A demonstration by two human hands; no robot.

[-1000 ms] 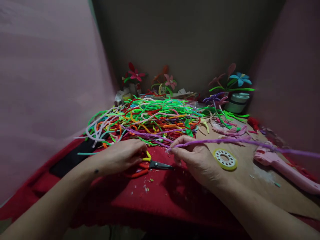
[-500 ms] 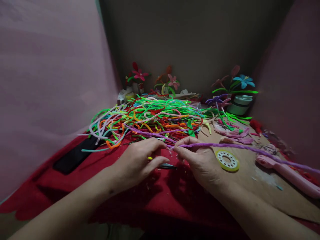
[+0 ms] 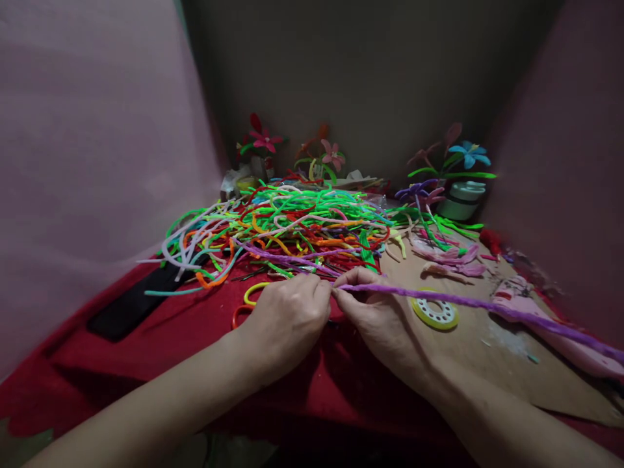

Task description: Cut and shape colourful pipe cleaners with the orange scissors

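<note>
A long purple pipe cleaner (image 3: 468,304) runs from the middle of the table out to the right edge. My right hand (image 3: 375,315) pinches its near end between thumb and fingers. Pressed against that same end, my left hand (image 3: 287,318) has its fingers closed on it too, so the two hands meet fingertip to fingertip. Yellow and red scissor handles (image 3: 246,302) poke out just left of my left hand; the blades are hidden under it. A big tangled heap of coloured pipe cleaners (image 3: 292,231) lies right behind both hands.
A yellow tape roll (image 3: 435,313) and a pink glue gun (image 3: 560,328) lie on brown cardboard (image 3: 487,364) at right. Finished pipe-cleaner flowers (image 3: 263,140) and a white pot (image 3: 461,198) stand at the back. A black flat object (image 3: 131,305) rests on the red cloth (image 3: 146,364) at left.
My left hand left the scissors on the cloth and moved right to meet my right hand at the purple pipe cleaner's end. The right hand stayed almost in place.
</note>
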